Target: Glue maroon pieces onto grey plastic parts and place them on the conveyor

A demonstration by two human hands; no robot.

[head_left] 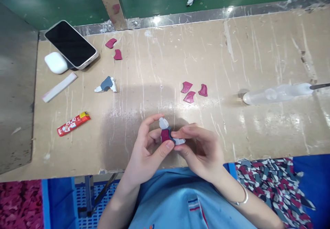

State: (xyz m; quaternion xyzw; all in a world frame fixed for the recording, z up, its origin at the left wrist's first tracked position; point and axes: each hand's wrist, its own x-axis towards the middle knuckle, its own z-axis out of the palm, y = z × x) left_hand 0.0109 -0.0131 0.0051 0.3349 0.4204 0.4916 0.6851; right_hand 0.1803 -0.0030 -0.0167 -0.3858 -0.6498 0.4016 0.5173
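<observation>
Between my two hands, just above the bench's front edge, is a small plastic part (165, 135) coloured white, blue-grey and maroon. My left hand (145, 150) pinches its maroon side with the thumb, while a fingertip touches the rounded white end. On the other side, my right hand (203, 150) grips the blue-grey and white end between thumb and fingers. Three loose maroon pieces (189, 97) lie on the bench beyond my right hand. A similar part in blue-grey and white only (106, 83) rests to the left. Two more maroon pieces (118, 54) sit farther back.
At left are a phone (72, 45) leaning on a white case (56, 63), a pale strip (59, 87) and a red packet (73, 123). A translucent-handled tool (278, 94) lies right. Below the bench, bins hold maroon pieces (20, 205) and multicoloured parts (270, 187).
</observation>
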